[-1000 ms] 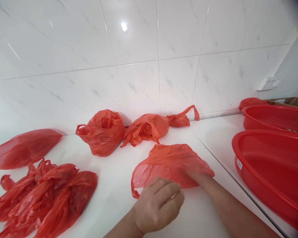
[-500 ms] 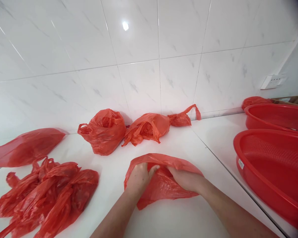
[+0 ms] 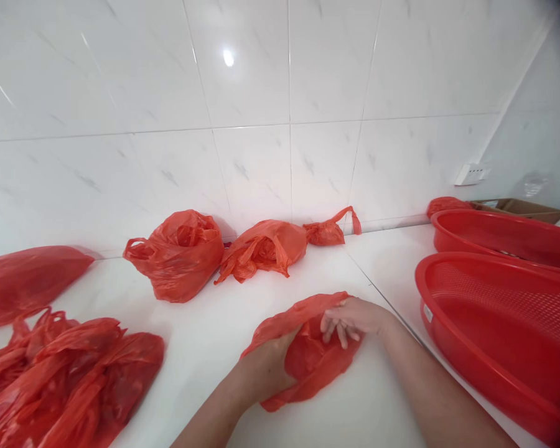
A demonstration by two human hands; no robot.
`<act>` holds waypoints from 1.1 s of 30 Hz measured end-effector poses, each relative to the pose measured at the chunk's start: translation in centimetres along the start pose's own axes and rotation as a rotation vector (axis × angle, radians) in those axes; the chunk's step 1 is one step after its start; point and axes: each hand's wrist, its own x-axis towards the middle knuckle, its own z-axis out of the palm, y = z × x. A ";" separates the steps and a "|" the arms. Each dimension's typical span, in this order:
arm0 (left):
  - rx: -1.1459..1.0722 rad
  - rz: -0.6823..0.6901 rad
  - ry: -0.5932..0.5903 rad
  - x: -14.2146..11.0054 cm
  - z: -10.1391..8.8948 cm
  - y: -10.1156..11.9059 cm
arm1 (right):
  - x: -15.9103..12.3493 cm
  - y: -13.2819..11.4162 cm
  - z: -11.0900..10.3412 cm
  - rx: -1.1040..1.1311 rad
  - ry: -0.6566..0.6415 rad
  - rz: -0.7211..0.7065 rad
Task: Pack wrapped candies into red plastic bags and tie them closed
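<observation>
A thin red plastic bag [image 3: 313, 364] lies crumpled on the white counter [image 3: 205, 323] right in front of me. My left hand [image 3: 267, 367] is closed on its left side, gathering the film. My right hand [image 3: 350, 318] rests on the bag's upper right part, with its fingers bent and pressing the plastic down toward the left hand. Both forearms reach in from the bottom edge.
A heap of flattened red bags [image 3: 70, 386] lies at the left, with another flat bag [image 3: 28, 280] behind it. Three bunched bags [image 3: 180, 252] sit along the tiled wall. Two red mesh baskets [image 3: 499, 323] stand at the right, a cardboard box [image 3: 518, 208] behind them.
The bag was spread wide and puffed a second ago; both hands have pressed and gathered it into a smaller crumpled shape. The view has shifted slightly to the right.
</observation>
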 end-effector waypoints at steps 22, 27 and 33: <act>0.562 0.024 -0.345 0.2 -0.9 0.0 | 2.5 -1.2 4.2 -0.329 0.510 -0.152; 0.661 -0.024 -0.327 0.1 -1.0 0.5 | 2.9 -1.1 4.8 -0.490 0.553 -0.041; 0.631 -0.089 -0.201 0.7 -3.1 -0.3 | 3.3 -0.8 4.8 -0.576 0.513 0.036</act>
